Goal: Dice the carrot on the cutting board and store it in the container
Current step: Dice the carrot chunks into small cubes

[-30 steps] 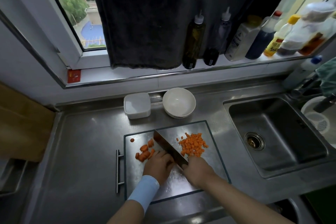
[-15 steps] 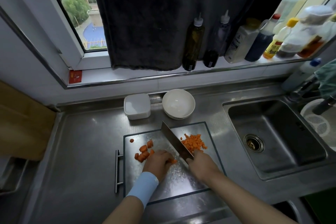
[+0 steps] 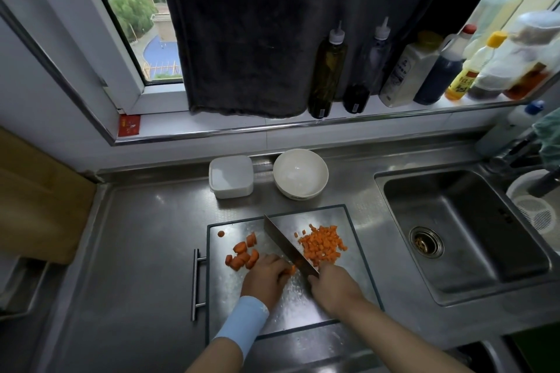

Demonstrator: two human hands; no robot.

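A steel cutting board (image 3: pixel 339 215) lies on the counter in front of me. Diced carrot (image 3: pixel 322 244) is piled on its right part, and thick carrot chunks (image 3: pixel 242 254) lie on its left. My right hand (image 3: pixel 333 285) grips the handle of a knife (image 3: pixel 285 241), whose blade slants across the board between the two heaps. With curled fingers my left hand (image 3: pixel 263 277) holds down a small carrot piece (image 3: pixel 291 269) right beside the blade. A white lidded container (image 3: pixel 231 176) stands behind the board.
A white bowl (image 3: pixel 300 173) sits to the right of the container. The sink (image 3: pixel 460 230) lies to the right of the board. Bottles (image 3: pixel 328 70) line the window sill under a dark towel (image 3: pixel 242 30). A wooden board (image 3: pixel 36 200) leans at the far left.
The knife blade rose and swung over the board, then came back down beside my left hand. My left hand stayed on the carrot piece.
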